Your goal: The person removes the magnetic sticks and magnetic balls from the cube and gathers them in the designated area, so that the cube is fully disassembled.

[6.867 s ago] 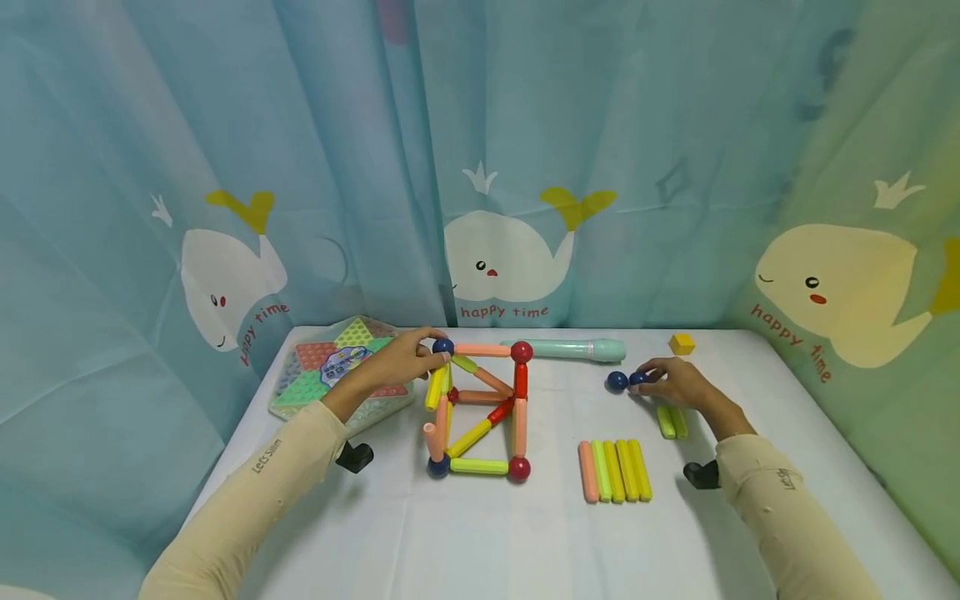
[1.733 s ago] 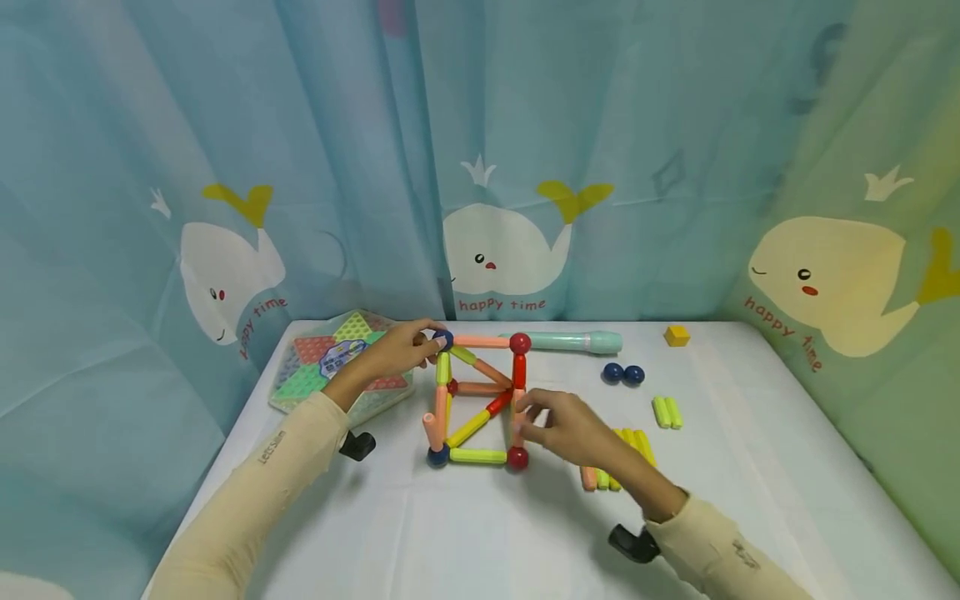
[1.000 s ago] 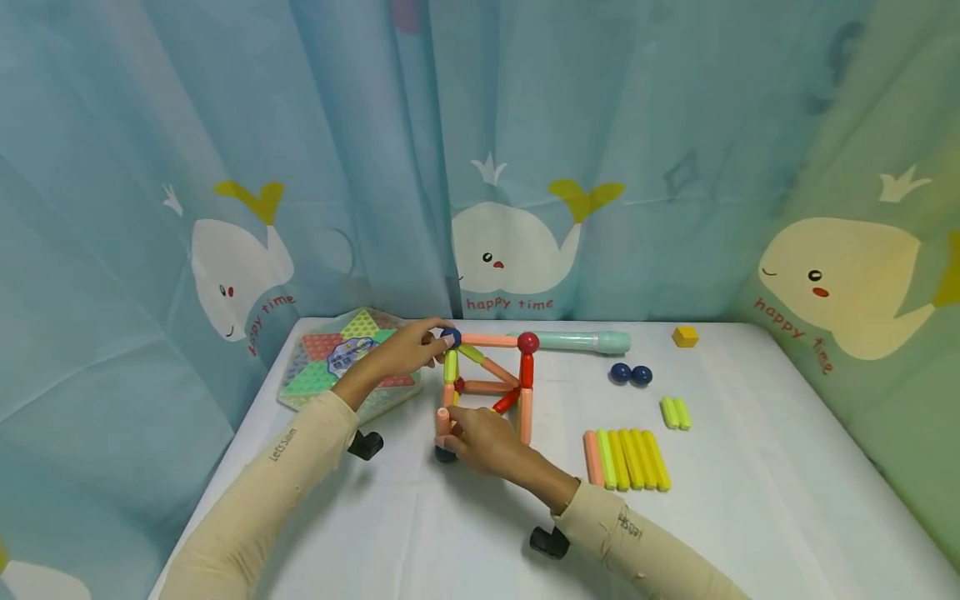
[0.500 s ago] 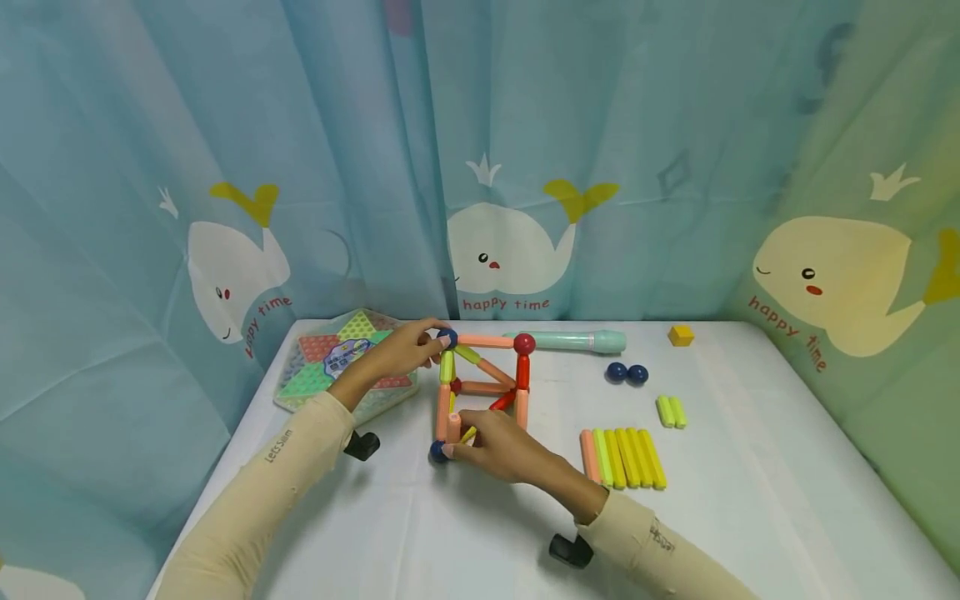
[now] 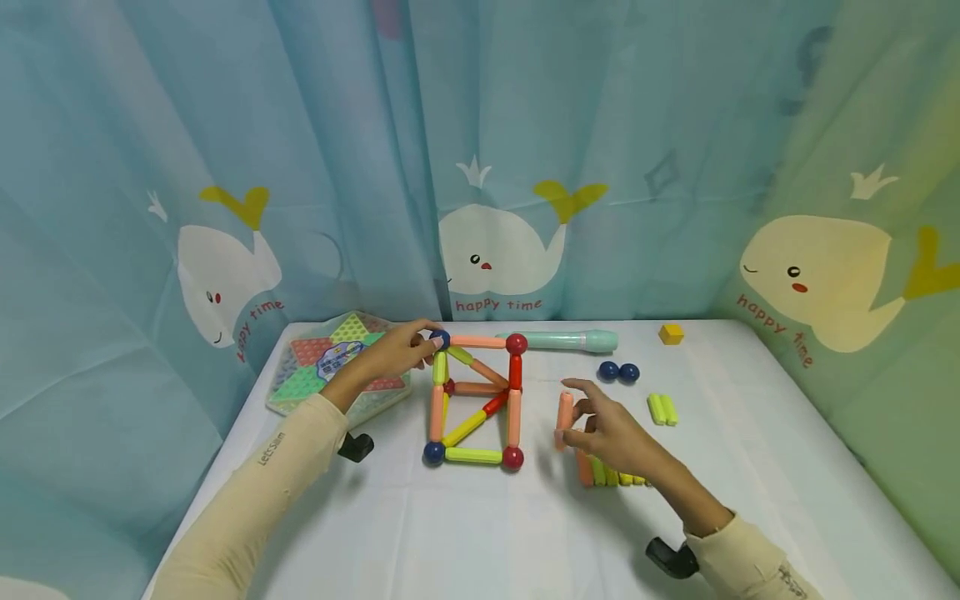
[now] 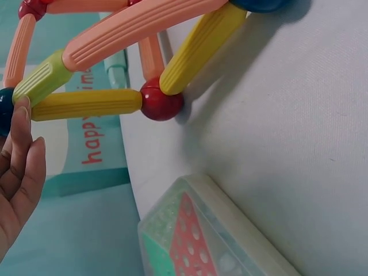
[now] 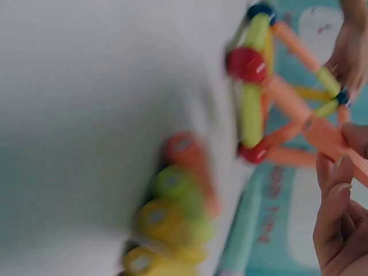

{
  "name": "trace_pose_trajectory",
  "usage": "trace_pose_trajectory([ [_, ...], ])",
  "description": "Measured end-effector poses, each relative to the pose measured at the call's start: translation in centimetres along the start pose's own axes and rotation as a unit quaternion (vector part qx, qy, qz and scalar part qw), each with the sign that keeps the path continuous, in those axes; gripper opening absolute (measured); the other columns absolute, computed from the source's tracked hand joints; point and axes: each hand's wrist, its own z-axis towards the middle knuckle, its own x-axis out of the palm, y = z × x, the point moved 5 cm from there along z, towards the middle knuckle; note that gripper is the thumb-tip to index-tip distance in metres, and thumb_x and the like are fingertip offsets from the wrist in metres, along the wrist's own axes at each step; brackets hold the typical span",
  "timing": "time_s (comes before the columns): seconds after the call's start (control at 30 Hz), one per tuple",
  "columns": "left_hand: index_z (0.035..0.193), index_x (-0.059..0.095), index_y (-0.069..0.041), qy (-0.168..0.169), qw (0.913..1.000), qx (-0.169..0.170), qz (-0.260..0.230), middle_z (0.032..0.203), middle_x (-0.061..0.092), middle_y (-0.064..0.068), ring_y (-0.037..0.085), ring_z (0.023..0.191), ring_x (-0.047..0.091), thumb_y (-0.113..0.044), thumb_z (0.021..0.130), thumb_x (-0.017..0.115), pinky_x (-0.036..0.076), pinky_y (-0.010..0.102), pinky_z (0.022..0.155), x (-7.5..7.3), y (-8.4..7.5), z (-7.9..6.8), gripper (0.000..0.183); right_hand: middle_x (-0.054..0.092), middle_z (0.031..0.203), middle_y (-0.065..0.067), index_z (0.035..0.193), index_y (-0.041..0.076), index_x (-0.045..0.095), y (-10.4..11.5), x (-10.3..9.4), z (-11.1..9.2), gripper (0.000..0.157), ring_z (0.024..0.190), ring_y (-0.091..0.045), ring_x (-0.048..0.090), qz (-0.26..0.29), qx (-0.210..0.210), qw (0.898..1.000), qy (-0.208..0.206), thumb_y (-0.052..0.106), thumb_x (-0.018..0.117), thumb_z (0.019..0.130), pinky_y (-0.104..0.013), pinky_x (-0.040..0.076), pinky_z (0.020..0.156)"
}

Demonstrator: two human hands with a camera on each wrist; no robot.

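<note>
A frame of magnetic sticks and balls stands mid-table in the head view, with a red ball (image 5: 516, 343) at its upper right and another blue ball (image 5: 434, 452) at its lower left. My left hand (image 5: 401, 348) pinches the upper-left blue ball (image 6: 6, 110), fingertips beside a lime stick (image 6: 43, 76). To the right of the frame, my right hand (image 5: 611, 429) holds a pink stick (image 5: 565, 419) between thumb and fingers, raised over the table. The right wrist view shows this pink stick (image 7: 325, 138) overlapping the frame.
A row of pink, lime and yellow sticks (image 5: 598, 472) lies under my right hand. Beyond it are two short lime sticks (image 5: 662, 409), two loose blue balls (image 5: 618, 372) and a yellow cube (image 5: 671, 334). A mint tube (image 5: 570, 340) and a star-patterned case (image 5: 300, 379) lie behind.
The right hand has taken the pink stick off the lower-left blue ball and moved right with it. Earlier, a yellow stick by the left hand joined the row. The left hand stays at the upper-left ball.
</note>
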Motion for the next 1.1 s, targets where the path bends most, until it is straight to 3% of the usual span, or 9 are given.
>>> trace_pose_trajectory([
  [0.1,0.144,0.048,-0.012,0.002,1.0,0.0,-0.005,0.103,0.068,0.01,0.024,0.088,0.068,-0.031,0.108,0.048,0.057,0.035,0.079,0.0,0.0,0.0,0.041,0.066,0.087,-0.002,0.146,0.01,0.034,-1.8,-0.4,0.0,0.07,0.065,-0.013,0.055,-0.028,0.002,1.0,0.0,0.018,0.076,0.09,-0.024,0.046,0.057],
  [0.3,0.144,0.048,-0.012,0.007,0.9999,0.002,-0.013,0.102,0.069,0.011,0.029,0.092,0.068,-0.031,0.108,0.048,0.057,0.034,0.078,0.1,0.0,0.0,0.041,0.065,0.084,0.003,0.137,0.007,0.049,-4.1,0.6,0.4,0.055,0.072,-0.012,0.055,-0.085,0.027,0.995,0.047,0.019,0.074,0.09,-0.028,0.046,0.067],
  [0.7,0.145,0.047,-0.011,0.007,0.9999,-0.001,-0.012,0.102,0.069,0.011,0.04,0.099,0.067,-0.03,0.108,0.047,0.056,0.034,0.077,-0.1,-0.1,0.0,0.042,0.064,0.087,0.003,0.133,0.01,0.058,-5.0,1.6,2.1,0.054,0.076,-0.013,0.056,-0.151,0.063,0.985,0.056,0.024,0.08,0.085,-0.033,0.048,0.07],
  [0.93,0.145,0.048,-0.011,0.006,1.0,0.003,-0.006,0.101,0.069,0.01,0.024,0.088,0.068,-0.03,0.108,0.049,0.057,0.035,0.078,-0.1,-0.1,0.0,0.042,0.063,0.093,0.002,0.127,0.011,0.067,-5.2,1.6,2.5,0.059,0.083,-0.015,0.054,-0.186,0.09,0.976,0.071,0.037,0.087,0.077,-0.036,0.049,0.075],
  [1.1,0.145,0.048,-0.012,0.006,1.0,-0.003,-0.005,0.101,0.069,0.009,0.02,0.087,0.067,-0.031,0.108,0.049,0.057,0.034,0.079,-0.1,0.0,0.0,0.042,0.062,0.103,-0.001,0.123,0.01,0.071,-5.2,1.4,2.2,0.067,0.089,-0.015,0.055,-0.203,0.05,0.976,0.055,0.05,0.088,0.072,-0.037,0.052,0.077],
])
